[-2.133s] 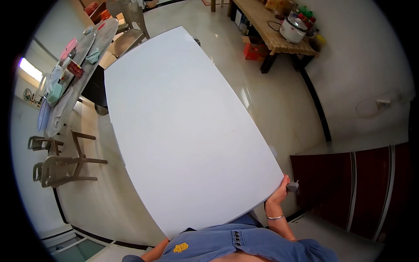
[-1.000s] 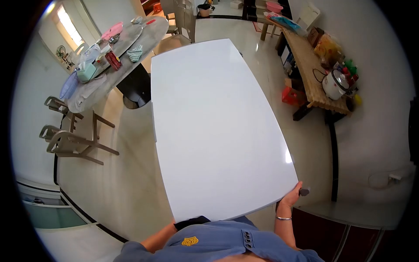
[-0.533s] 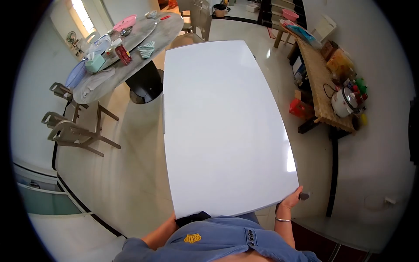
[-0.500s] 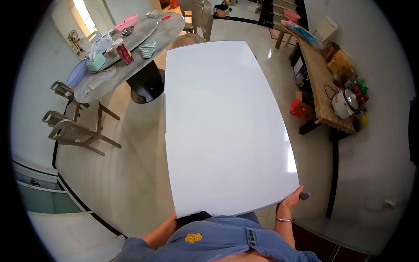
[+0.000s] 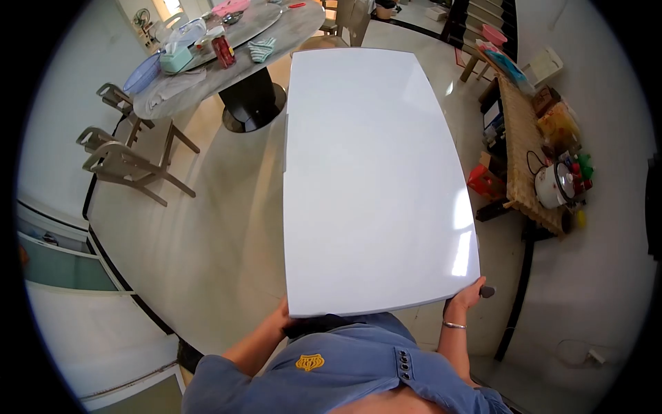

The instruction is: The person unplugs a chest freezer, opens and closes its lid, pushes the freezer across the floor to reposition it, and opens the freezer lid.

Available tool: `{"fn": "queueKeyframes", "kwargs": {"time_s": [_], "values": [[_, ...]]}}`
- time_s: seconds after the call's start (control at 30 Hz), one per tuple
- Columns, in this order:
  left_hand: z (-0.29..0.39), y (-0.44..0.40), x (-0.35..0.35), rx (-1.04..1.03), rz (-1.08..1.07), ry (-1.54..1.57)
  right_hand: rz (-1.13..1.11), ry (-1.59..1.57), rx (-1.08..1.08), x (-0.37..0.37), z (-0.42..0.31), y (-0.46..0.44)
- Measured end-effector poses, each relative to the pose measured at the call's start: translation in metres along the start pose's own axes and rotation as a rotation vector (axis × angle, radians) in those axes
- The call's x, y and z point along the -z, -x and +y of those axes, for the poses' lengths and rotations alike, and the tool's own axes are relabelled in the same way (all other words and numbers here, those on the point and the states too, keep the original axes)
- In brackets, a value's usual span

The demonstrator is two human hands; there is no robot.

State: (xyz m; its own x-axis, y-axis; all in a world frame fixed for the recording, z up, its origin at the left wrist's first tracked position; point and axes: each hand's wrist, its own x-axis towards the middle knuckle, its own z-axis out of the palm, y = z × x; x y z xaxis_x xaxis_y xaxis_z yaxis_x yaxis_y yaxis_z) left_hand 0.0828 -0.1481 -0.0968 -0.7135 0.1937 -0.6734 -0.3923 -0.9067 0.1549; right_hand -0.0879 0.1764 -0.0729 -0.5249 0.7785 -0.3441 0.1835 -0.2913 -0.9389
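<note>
A large glossy white panel (image 5: 372, 179), like a tabletop or the face of an appliance, stretches away from my body. At its near left corner my left hand (image 5: 281, 314) is closed on the edge, with most of the fingers hidden beneath. My right hand (image 5: 469, 293), with a silver bangle on the wrist, grips the near right corner. A dark grey knob-like piece (image 5: 487, 292) sticks out beside that hand; what it belongs to I cannot tell. The panel's near edge lies close against my blue shirt (image 5: 345, 345).
On the left stand a marble-topped dining table (image 5: 289, 38) with basins and dishes, and wooden chairs (image 5: 127, 162). To the right, a wooden bench (image 5: 522, 145) bears a white pot (image 5: 554, 185) and bags; a red box (image 5: 487, 181) sits below it. Stairs (image 5: 486, 17) rise at the back.
The view has shifted, so the panel appears farther right and higher, with the room's furniture shifted likewise. Both hands still hold the panel's near corners.
</note>
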Motion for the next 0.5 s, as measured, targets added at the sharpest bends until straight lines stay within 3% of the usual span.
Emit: {"fn": "queueKeyframes", "kwargs": {"time_s": [0.3,0.5], "values": [[-0.012,-0.008,0.015,0.038,0.098,0.095,0.050,0.172,0.027,-0.002,-0.003,-0.011],[-0.011,-0.018,0.026,0.063,-0.151,0.186,0.036,-0.041,-0.091,-0.007,-0.006,-0.003]]}}
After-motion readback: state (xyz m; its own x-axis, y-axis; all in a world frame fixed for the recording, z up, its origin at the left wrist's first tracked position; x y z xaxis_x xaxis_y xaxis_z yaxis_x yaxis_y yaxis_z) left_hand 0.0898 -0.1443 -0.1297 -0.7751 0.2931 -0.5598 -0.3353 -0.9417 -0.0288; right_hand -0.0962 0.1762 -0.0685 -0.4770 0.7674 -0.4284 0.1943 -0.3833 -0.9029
